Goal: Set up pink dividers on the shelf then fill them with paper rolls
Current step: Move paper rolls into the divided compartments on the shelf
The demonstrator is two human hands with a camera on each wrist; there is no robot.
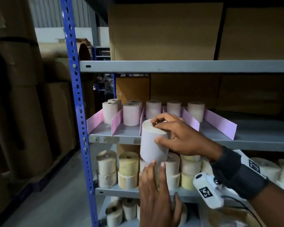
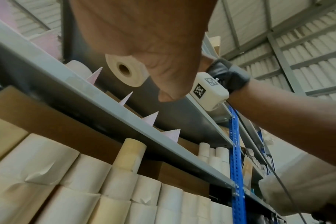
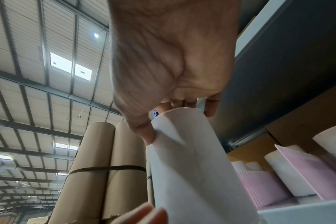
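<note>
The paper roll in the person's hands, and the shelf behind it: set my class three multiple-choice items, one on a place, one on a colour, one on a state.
1. Where is the held paper roll?
A. In front of the shelf that bears the dividers
B. Lying on the floor
C. On top of a cardboard box

2. What colour are the dividers?
A. Green
B. Pink
C. Black

3. How does the right hand stand to the roll?
A. Hangs away from it
B. Lies flat on the shelf
C. Has a grip on its upper end

Answers:
1 A: the head view shows it raised before the shelf edge, not yet set down.
2 B: the upright strips between the standing rolls are pink.
3 C: fingers curl over its top and the thumb presses its side, while the left hand touches its lower end with straight fingers.
</note>
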